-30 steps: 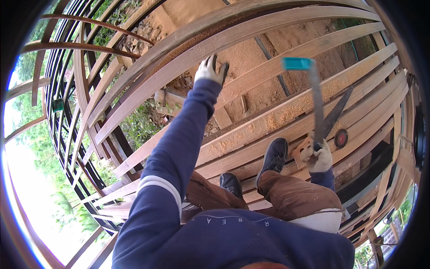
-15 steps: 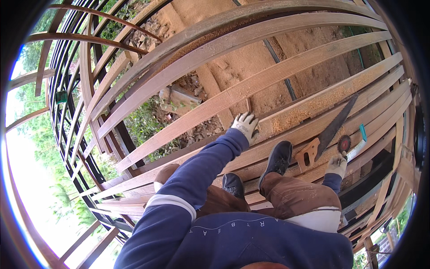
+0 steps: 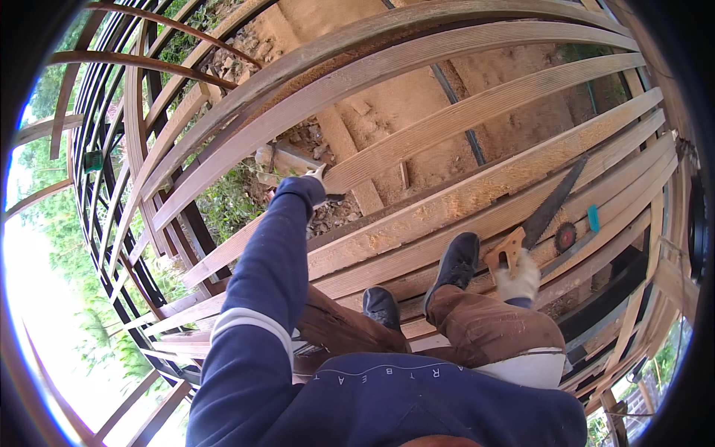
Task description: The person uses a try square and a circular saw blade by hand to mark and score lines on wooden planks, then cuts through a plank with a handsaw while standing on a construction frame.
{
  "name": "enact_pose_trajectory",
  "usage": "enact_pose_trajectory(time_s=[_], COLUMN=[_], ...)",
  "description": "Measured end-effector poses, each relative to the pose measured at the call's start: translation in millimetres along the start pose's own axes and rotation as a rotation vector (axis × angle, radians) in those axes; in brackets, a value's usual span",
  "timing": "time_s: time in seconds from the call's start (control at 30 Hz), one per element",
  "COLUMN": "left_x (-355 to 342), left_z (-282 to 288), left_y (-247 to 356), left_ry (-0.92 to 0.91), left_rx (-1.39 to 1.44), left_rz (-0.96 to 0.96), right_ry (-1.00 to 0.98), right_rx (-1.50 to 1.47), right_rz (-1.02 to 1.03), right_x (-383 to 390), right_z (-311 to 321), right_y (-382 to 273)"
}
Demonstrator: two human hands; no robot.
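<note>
Our right hand (image 3: 518, 279) is at the handle (image 3: 515, 243) of the saw (image 3: 553, 205), openness and hold unclear, and a hasty pull could knock the disc (image 3: 565, 237) beside it.

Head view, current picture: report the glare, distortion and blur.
In the head view, white glare burns out the left side and pales the foliage there; in the head view, the fisheye lens bows the planks; in the head view, the right hand looks slightly smeared, while the handsaw reads more crisply.
</note>
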State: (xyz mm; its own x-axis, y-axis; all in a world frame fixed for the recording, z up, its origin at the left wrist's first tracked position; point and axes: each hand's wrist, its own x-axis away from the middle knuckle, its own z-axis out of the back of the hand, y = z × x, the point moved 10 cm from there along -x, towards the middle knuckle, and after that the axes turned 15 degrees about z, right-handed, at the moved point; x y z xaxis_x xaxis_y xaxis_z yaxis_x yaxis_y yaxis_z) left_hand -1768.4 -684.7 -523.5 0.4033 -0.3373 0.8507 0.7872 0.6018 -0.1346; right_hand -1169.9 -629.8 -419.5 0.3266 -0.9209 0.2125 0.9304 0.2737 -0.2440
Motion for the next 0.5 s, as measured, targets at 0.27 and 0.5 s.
enact_pose_trajectory(time_s=[0.27, 0.5], left_x=[-25, -4], left_z=[-30, -18], left_y=[-40, -36], left_ry=[-0.042, 0.084], left_rx=[-0.043, 0.105], left_rz=[-0.089, -0.026], right_ry=[-0.523, -0.623], right_rx=[0.277, 0.263], right_rz=[-0.065, 0.073], right_x=[-21, -19], right_z=[-24, -56], right_y=[-66, -73])
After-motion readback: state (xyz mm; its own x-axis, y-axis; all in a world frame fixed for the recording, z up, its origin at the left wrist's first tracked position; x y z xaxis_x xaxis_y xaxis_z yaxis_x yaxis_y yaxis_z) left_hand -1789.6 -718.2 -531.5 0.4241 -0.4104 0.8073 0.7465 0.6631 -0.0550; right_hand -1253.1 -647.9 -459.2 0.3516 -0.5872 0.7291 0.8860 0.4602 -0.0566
